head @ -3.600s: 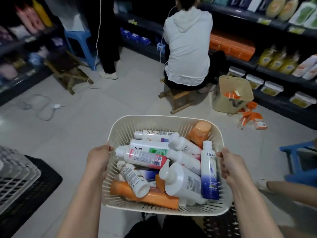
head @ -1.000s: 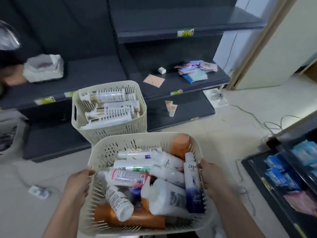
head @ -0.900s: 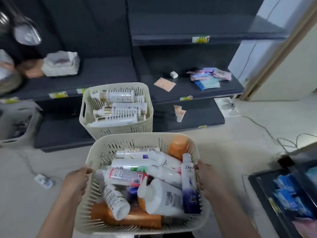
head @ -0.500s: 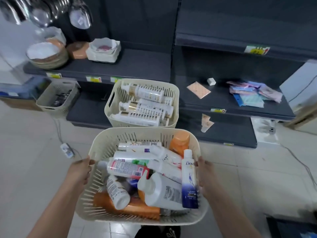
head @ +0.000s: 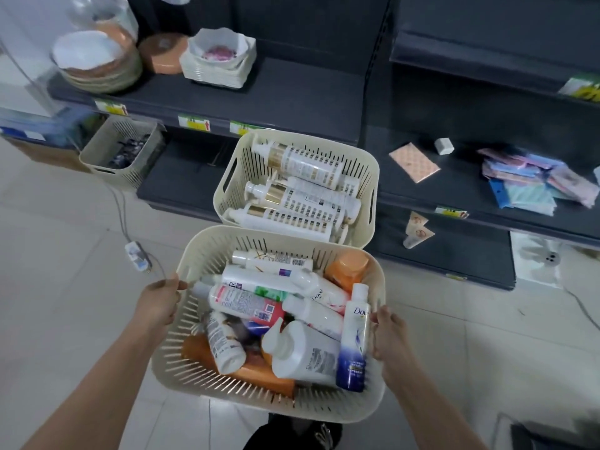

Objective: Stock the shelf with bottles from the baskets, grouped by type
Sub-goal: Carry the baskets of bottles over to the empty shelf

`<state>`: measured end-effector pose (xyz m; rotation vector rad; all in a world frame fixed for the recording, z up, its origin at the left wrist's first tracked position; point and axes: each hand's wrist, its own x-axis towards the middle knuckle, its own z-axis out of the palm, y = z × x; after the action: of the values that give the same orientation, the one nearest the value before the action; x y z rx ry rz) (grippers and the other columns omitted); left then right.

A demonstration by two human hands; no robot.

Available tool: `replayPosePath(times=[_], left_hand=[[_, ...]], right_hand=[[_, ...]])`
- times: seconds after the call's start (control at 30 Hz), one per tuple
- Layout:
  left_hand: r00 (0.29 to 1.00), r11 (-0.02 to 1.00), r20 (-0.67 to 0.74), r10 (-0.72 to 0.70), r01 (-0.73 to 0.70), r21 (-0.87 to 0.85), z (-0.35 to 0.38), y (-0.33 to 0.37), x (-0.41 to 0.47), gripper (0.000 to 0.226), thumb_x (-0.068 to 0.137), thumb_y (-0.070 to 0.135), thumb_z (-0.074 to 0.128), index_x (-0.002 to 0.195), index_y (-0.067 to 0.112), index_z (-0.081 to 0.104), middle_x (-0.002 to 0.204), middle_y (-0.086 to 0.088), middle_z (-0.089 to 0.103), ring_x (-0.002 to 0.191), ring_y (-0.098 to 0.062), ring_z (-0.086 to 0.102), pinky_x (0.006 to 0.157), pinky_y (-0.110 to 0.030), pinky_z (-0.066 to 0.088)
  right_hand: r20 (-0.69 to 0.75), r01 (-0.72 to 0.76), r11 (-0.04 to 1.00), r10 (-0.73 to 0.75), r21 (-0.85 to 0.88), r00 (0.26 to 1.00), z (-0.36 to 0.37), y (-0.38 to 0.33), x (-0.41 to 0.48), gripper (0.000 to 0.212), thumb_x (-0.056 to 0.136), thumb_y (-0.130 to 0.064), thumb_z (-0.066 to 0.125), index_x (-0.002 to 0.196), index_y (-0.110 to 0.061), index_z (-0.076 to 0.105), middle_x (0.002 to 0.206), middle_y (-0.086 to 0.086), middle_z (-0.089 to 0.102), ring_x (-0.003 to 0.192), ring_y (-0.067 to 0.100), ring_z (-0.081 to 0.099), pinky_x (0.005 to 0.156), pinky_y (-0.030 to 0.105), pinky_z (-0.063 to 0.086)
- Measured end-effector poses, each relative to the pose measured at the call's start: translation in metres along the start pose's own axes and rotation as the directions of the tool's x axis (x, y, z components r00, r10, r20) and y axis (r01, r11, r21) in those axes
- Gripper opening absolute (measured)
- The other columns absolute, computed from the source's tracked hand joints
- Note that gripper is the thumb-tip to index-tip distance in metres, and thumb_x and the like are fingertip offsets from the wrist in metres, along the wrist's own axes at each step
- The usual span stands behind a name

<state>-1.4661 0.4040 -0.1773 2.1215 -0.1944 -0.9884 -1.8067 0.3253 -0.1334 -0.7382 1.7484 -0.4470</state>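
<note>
I carry a cream slotted basket (head: 207, 241) full of mixed bottles: white Dove bottles (head: 355, 332), a white pump bottle (head: 302, 352), orange bottles (head: 347, 267). My left hand (head: 160, 303) grips its left rim, and my right hand (head: 388, 332) grips its right rim. Just beyond it, a second cream basket (head: 367, 164) sits on the dark shelf unit's lowest board and holds several white-and-gold pump bottles (head: 302, 164). The dark grey shelf (head: 292, 92) above it has bare room in its middle.
Stacked plates and bowls (head: 97, 60) and a white box (head: 220, 60) fill the shelf's left end. A third basket (head: 120, 151) sits low at left. Sachets (head: 532, 180) and a card (head: 414, 162) lie on the right shelf. A cable with a plug (head: 138, 254) crosses the tiled floor.
I have turned away from the aisle with the seated person and now face the dark shelves. The view keeps swinging left and closing in; both hands stay on the basket.
</note>
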Motion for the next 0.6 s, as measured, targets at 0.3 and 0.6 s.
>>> replayPosePath(times=[0.3, 0.6], left_hand=[[1.0, 0.997, 0.021, -0.012, 0.01, 0.076, 0.01, -0.002, 0.023, 0.038, 0.104, 0.032, 0.036, 0.081, 0.011, 0.058, 0.057, -0.002, 0.035, 0.046, -0.015, 0.025, 0.035, -0.013, 0.019], [0.998, 0.968, 0.008, 0.056, -0.056, 0.245, 0.01, 0.004, 0.01, 0.036, 0.104, 0.027, 0.032, 0.093, 0.008, 0.06, 0.067, -0.013, 0.054, 0.052, -0.024, 0.044, 0.053, -0.029, 0.036]], right_hand=[[-0.024, -0.036, 0.999, 0.035, -0.022, 0.999, 0.018, 0.015, 0.016, 0.038, 0.106, -0.024, 0.026, 0.076, -0.011, 0.045, 0.048, -0.002, 0.038, 0.031, 0.004, 0.033, 0.038, 0.023, 0.029], [-0.017, -0.013, 0.964, 0.008, -0.264, 1.0, 0.013, 0.023, 0.028, 0.024, 0.101, -0.012, 0.03, 0.086, -0.008, 0.049, 0.068, 0.012, 0.047, 0.055, 0.021, 0.043, 0.056, 0.035, 0.038]])
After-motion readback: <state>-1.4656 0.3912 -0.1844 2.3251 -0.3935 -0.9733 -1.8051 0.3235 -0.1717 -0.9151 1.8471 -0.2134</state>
